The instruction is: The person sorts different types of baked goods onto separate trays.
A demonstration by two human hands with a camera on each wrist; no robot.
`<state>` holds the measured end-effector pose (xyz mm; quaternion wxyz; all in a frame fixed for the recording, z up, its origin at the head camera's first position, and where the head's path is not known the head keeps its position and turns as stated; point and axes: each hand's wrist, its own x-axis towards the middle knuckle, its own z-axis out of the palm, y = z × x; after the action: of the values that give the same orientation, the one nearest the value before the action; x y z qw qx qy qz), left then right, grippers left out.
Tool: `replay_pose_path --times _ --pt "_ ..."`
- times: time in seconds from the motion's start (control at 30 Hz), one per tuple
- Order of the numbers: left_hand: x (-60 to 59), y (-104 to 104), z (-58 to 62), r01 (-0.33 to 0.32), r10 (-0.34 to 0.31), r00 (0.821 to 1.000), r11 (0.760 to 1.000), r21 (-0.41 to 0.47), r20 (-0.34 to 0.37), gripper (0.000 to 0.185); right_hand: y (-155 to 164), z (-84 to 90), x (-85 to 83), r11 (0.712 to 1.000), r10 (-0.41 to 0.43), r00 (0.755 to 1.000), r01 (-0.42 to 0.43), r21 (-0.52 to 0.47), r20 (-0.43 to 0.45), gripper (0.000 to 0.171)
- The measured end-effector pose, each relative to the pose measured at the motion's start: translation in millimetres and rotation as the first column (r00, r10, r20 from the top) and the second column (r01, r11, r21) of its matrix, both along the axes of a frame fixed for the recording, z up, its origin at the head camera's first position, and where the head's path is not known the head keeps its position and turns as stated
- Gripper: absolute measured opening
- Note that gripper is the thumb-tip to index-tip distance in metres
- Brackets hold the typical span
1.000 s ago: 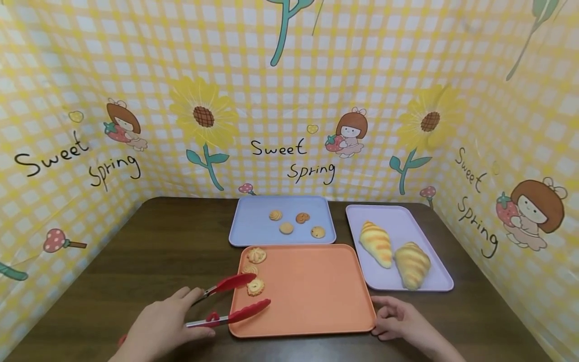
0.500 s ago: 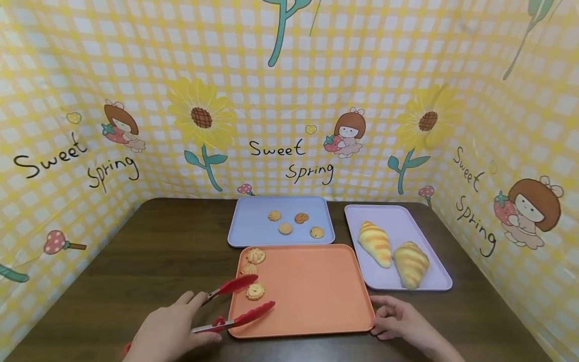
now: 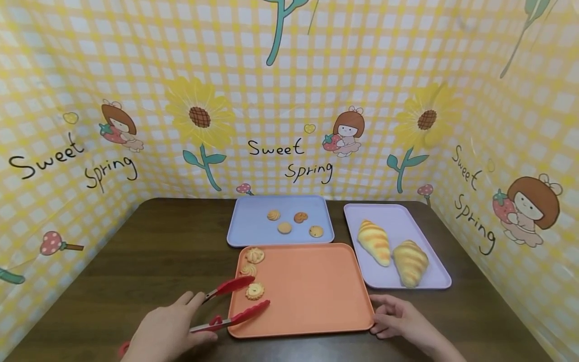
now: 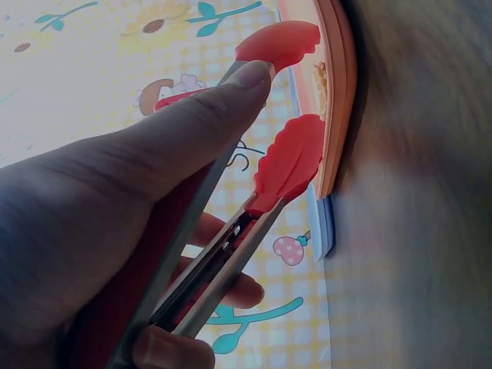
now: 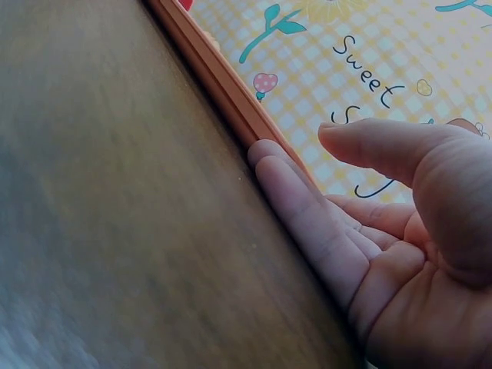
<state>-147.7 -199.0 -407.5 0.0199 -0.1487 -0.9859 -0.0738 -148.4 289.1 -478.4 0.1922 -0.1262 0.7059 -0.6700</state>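
My left hand grips red-tipped tongs at the front left of the orange tray. The tongs' two tips stand apart on either side of a round cookie lying on the tray. Two more cookies lie behind it along the tray's left edge. In the left wrist view my left hand wraps the tongs beside the orange tray's rim. My right hand rests on the table at the tray's front right corner. Its fingers lie straight against the rim.
A blue tray with several small cookies sits behind the orange one. A lilac tray at the right holds two croissant-shaped breads. A yellow checked backdrop walls the brown table on three sides.
The tongs have shifted only slightly and stay spread around the cookie. The right hand has not moved.
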Motion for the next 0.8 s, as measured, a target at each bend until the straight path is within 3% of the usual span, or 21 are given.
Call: replay_pose_path --times 0.23,0.8 --pt "1.0 0.0 -4.3 0.042 -0.042 0.998 0.999 0.011 -0.039 0.063 0.6 0.6 1.6 1.000 0.022 0.999 -0.022 -0.007 -0.031 0.066" --pt "-0.6 -1.2 -10.9 0.045 -0.045 0.998 0.999 0.007 -0.049 0.057 0.8 0.1 1.1 1.000 0.026 0.999 -0.026 -0.005 -0.035 0.065"
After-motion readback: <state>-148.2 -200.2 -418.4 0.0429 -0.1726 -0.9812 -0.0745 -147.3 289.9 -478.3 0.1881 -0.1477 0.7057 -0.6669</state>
